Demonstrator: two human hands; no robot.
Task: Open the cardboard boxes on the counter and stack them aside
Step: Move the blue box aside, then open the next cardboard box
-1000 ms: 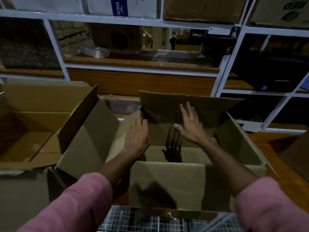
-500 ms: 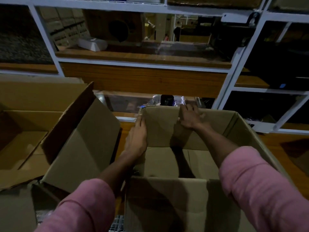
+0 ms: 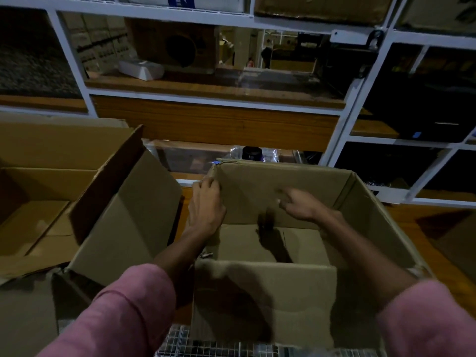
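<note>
— Pink sleeves (image 3: 123, 307) nearest, both arms reaching into the open cardboard box (image 3: 262, 295) on the table (image 3: 425, 235)?

— Yes. Left hand (image 3: 206, 204) lies along the box's left wall, fingers curled over the far corner edge. Right hand (image 3: 300, 204) hovers inside, blurred; fingers loosely spread, grasping nothing.

— And to the left?

— Another opened box (image 3: 77, 202), flaps up, just beside it.

— Behind?

— White-framed shelves (image 3: 213, 99) holding more cartons.
</note>
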